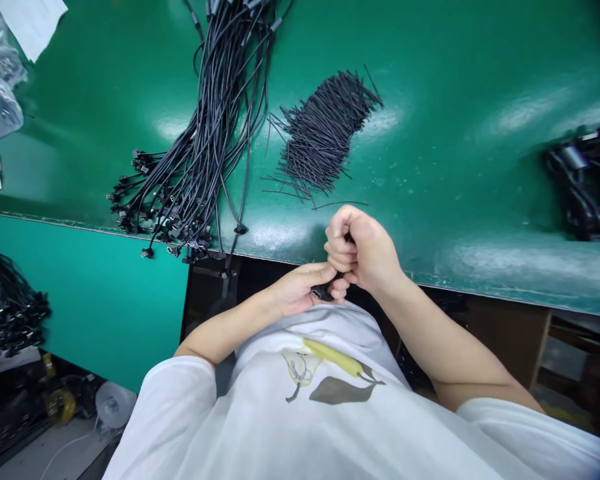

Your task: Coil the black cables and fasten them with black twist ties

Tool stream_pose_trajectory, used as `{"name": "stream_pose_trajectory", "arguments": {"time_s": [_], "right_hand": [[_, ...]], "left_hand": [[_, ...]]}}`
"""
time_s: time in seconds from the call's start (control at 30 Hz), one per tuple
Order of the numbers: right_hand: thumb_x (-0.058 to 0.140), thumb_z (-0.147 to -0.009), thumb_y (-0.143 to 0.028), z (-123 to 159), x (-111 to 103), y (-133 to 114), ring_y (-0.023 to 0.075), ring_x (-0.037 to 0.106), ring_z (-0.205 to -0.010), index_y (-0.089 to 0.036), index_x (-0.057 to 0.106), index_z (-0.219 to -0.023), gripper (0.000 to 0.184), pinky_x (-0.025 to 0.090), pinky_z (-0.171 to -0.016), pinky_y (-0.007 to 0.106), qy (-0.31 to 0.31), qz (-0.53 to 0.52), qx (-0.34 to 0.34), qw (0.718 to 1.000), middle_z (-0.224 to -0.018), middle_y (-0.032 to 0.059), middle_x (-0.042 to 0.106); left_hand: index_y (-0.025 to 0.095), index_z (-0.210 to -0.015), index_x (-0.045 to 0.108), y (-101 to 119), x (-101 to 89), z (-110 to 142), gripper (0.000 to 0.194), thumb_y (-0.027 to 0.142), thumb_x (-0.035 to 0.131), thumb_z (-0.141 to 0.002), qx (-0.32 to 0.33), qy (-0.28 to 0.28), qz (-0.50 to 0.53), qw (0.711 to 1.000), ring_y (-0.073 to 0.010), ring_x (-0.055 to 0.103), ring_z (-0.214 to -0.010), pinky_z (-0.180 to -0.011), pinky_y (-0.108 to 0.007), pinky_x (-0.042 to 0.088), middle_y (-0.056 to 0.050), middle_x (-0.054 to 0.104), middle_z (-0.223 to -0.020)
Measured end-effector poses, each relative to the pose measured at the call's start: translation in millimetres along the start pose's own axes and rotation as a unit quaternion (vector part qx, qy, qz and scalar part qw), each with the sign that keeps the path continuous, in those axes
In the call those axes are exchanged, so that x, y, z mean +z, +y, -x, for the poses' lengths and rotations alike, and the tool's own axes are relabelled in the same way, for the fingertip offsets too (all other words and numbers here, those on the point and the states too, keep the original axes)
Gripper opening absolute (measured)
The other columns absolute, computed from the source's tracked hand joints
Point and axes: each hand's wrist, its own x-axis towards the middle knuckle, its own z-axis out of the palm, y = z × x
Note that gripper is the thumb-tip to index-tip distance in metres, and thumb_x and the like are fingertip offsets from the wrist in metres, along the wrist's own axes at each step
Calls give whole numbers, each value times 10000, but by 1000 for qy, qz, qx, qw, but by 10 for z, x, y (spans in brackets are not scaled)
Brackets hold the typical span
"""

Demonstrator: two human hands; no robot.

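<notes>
Close to my body, just off the table's front edge, my left hand point(307, 287) grips a black cable point(322, 292) whose connector end pokes out below the fingers. My right hand point(357, 247) is closed in a fist directly above, touching the left fingers, with dark cable showing inside the curled fingers. Most of the held cable is hidden by both hands. Beyond them on the green table lies a pile of short black ties point(325, 130). To its left spreads a long bundle of black cables point(220, 113), their connector ends hanging near the front edge.
At the right edge of the green table point(455, 167) sits a heap of coiled black cables point(587, 180). Clear plastic bags point(0, 100) and white paper point(33, 23) lie at the far left. More cables point(10, 307) rest on a lower green surface point(120, 293).
</notes>
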Motion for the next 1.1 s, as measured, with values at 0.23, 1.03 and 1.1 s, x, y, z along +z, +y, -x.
{"name": "stream_pose_trajectory", "arguments": {"time_s": [0.23,1.03,1.1], "right_hand": [[649,-851,-605,2,-740,-131,201,590,-809,-232,578,-1012,413,493,-770,365,101,440,-132,883,-957,72,602],[397,-1000,-168,221,-313,-48,178,479,-616,-173,637,-821,299,324,-601,351,-80,794,-330,504,-687,50,583],[360,-1001,-149,181,-302,-105,187,528,-682,-164,663,-875,329,354,-628,363,-132,792,-353,481,-794,82,651]], "left_hand": [[107,-780,645,179,-146,117,407,481,798,-730,143,108,-91,980,-62,380,-550,-573,-243,307,42,442,-584],[104,-1471,452,223,-116,-61,645,413,559,-916,213,157,-329,906,-95,408,-598,-619,-250,342,59,461,-627],[112,-1537,340,234,-121,-39,675,369,524,-940,207,163,-358,896,-101,412,-588,-625,-246,349,71,439,-604]]}}
